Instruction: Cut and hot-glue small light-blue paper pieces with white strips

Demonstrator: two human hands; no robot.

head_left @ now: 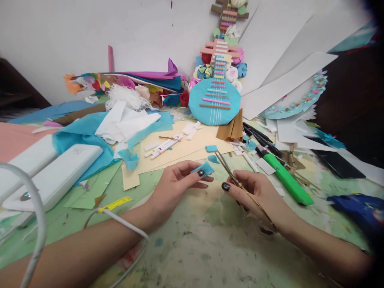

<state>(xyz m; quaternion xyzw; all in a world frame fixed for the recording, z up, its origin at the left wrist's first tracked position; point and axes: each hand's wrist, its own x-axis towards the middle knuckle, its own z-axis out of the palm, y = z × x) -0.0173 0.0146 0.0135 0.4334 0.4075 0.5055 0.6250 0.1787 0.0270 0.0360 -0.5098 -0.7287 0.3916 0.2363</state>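
My left hand (183, 178) pinches a small piece of blue paper (206, 169) between thumb and fingers. Just to the right, my right hand (252, 188) is closed around a pair of scissors (231, 174), whose narrow blades point up and to the left, apart from the paper. A small blue rectangle (211, 148) and a blue paper scrap (213, 159) lie near the blade tips. Beyond them, a round blue paper lute (215, 100) with coloured strips and white strings leans against the wall. Part of the scissors' handles is hidden by my right hand.
White sticks (165, 146) lie on cream paper (144, 138). At the right are a green utility knife (288, 180), black pens (264, 138), a phone (336, 158) and a blue tool (357, 210). A white power bank (57, 176) and a looping cable (36, 224) are at the left.
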